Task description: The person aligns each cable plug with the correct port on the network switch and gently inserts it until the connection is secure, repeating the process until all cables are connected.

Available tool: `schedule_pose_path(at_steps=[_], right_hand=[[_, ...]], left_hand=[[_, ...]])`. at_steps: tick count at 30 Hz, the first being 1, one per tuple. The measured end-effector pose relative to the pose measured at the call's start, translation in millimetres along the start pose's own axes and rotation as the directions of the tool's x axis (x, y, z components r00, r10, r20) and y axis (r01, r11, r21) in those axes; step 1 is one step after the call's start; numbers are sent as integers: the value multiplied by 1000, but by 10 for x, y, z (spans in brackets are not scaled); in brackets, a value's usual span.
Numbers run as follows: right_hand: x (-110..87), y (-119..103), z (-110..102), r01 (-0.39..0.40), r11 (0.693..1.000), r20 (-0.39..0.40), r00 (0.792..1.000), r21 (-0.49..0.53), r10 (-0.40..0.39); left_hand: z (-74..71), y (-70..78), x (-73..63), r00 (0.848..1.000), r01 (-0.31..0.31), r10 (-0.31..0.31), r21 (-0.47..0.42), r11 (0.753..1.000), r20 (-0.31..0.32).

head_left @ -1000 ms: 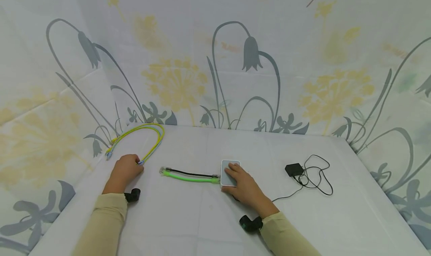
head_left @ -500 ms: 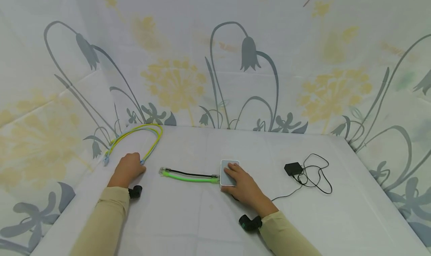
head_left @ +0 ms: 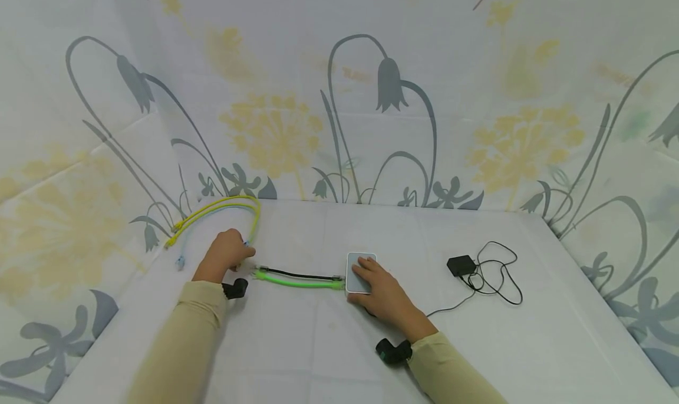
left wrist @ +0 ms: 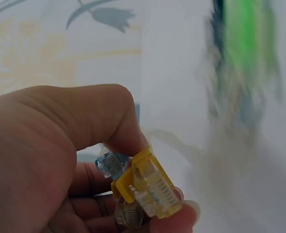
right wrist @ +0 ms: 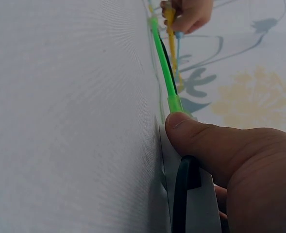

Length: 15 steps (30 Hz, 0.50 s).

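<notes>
In the head view, my left hand (head_left: pixel 225 255) pinches the plug ends of yellow network cables (head_left: pixel 258 218) and a pale blue network cable (head_left: pixel 183 239). Close up in the left wrist view, a yellow plug (left wrist: pixel 155 187) sits between thumb and fingertips, with a blue plug (left wrist: pixel 111 165) beside it. My right hand (head_left: pixel 389 295) holds a small white network switch (head_left: pixel 353 274), fingers across its grey top and thumb against its side. From the switch's left side run a green network cable (head_left: pixel 302 284) and a black network cable (head_left: pixel 297 273), their free plugs near my left hand.
A black power adapter (head_left: pixel 460 265) with a loosely coiled thin cord (head_left: pixel 509 277) lies at the right. The cord leads toward the switch under my right hand. White cloth (head_left: pixel 297 345) covers the table, and patterned fabric (head_left: pixel 297 127) rises behind and at both sides.
My left hand has moved right and slightly away from me with the cable ends, close to the green and black cables' plugs. The far cable ends have shifted and spread. My right hand stays put.
</notes>
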State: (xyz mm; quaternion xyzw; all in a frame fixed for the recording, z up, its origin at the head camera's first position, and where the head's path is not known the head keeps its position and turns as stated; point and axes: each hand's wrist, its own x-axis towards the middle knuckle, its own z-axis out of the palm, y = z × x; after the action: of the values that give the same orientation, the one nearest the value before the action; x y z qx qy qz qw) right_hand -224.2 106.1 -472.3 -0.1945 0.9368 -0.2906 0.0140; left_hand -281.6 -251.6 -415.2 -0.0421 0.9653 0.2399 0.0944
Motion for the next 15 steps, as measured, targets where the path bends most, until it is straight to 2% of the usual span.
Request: schedule_pose_path(at_steps=[5,15], right_hand=[[5,0,-10,-7,1000,4,1000,-2,7],[11,9,2,5,1000,10,1000,-8,-5]], left_hand=[[70,266,127,1000,-5,4,-58,998,-16],[213,646,318,997,79,-81,-134,988,-10]])
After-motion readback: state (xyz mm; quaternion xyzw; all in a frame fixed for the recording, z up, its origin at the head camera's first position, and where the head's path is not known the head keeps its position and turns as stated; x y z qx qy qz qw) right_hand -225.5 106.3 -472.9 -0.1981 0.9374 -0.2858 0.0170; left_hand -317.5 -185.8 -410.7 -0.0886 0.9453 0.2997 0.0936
